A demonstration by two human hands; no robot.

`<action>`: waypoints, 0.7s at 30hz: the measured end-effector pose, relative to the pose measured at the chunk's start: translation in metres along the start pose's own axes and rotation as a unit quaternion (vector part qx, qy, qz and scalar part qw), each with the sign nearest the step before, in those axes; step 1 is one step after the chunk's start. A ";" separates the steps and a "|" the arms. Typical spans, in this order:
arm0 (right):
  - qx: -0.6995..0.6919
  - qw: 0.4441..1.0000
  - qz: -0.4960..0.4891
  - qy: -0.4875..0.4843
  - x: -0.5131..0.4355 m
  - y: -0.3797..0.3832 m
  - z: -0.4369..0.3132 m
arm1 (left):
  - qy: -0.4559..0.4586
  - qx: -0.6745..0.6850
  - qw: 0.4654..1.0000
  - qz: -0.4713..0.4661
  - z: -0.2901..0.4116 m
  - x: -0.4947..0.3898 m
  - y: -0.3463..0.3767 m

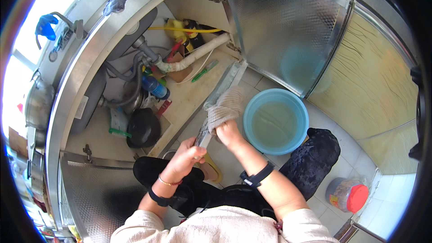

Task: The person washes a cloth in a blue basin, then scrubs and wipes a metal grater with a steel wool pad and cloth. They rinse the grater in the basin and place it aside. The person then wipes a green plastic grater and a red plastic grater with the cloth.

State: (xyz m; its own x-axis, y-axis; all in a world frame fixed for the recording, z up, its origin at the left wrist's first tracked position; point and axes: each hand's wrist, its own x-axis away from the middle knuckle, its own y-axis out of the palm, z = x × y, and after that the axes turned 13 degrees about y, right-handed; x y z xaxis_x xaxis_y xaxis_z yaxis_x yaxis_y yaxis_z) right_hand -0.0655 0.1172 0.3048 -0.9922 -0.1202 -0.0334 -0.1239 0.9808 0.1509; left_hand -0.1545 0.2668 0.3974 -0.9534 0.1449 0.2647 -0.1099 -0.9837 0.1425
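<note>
A long, narrow metal-looking strip [233, 76] slants away from me, its far end by the cabinet's front edge. My left hand [189, 155] grips its near end, thumb on top. In my right hand [229, 133] is a beige ribbed cloth [224, 108], bunched against the strip's middle and covering part of it. The cloth hides most of my right fingers. Just right of that hand, a light blue plastic basin [248, 125] stands on the floor with cloudy water [275, 125] inside.
Ahead and left is an open under-sink cabinet [202, 91] with drain pipes [192, 57], a blue bottle [155, 87], a black pan [143, 128] and a green-handled brush [204, 71]. Its metal door [280, 23] stands open. A red-lidded jar [346, 195] is on the tiles at right.
</note>
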 end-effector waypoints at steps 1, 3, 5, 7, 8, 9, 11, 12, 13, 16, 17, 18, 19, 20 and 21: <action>0.052 0.998 -0.006 -0.026 -0.001 0.005 0.006 | 0.027 -0.014 1.000 0.003 0.000 0.005 0.009; -0.040 0.998 0.015 -0.048 -0.012 0.006 0.010 | 0.041 -0.038 0.998 0.015 0.001 0.016 0.023; -0.138 0.985 0.077 -0.075 -0.039 0.000 0.002 | 0.036 -0.095 0.995 0.019 0.003 0.027 0.031; -0.163 0.978 0.127 -0.019 -0.055 -0.027 -0.011 | 0.063 -0.162 0.985 0.012 0.006 0.039 0.034; -0.155 0.979 0.130 0.016 -0.065 -0.038 -0.019 | 0.077 -0.202 0.976 0.011 0.008 0.044 0.036; -0.143 0.981 0.130 0.008 -0.072 -0.046 -0.027 | 0.079 -0.213 0.974 0.010 0.010 0.046 0.037; -0.215 0.961 0.158 0.067 -0.083 -0.060 -0.039 | 0.094 -0.243 0.965 0.013 0.012 0.051 0.038; -0.252 0.947 0.177 0.094 -0.090 -0.066 -0.044 | 0.080 -0.271 0.959 0.011 0.014 0.052 0.039; -0.290 0.930 0.194 0.115 -0.098 -0.074 -0.048 | 0.070 -0.266 0.961 0.003 0.015 0.054 0.040; -0.381 0.878 0.157 0.244 -0.109 -0.098 -0.053 | 0.050 -0.254 0.966 0.004 0.018 0.060 0.045; -0.389 0.864 0.166 0.272 -0.111 -0.105 -0.055 | 0.049 -0.255 0.966 0.000 0.019 0.061 0.046; -0.390 0.870 0.143 0.266 -0.109 -0.109 -0.056 | 0.047 -0.255 0.966 -0.004 0.020 0.062 0.048; -0.384 0.859 0.162 0.299 -0.105 -0.111 -0.058 | 0.046 -0.253 0.966 -0.004 0.020 0.063 0.049; -0.410 0.857 0.127 0.286 -0.099 -0.110 -0.060 | 0.046 -0.246 0.968 -0.006 0.018 0.064 0.051; -0.431 0.847 0.107 0.293 -0.092 -0.107 -0.063 | 0.046 -0.237 0.970 -0.005 0.017 0.064 0.053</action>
State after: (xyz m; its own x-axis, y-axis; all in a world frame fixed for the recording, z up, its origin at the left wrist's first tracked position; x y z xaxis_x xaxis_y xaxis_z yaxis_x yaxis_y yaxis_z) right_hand 0.0383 0.0133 0.3538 -0.7995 -0.2574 0.5427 0.3450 0.5428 0.7657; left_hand -0.2164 0.2259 0.4378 -0.9702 0.1665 0.1760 -0.2159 -0.9239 -0.3159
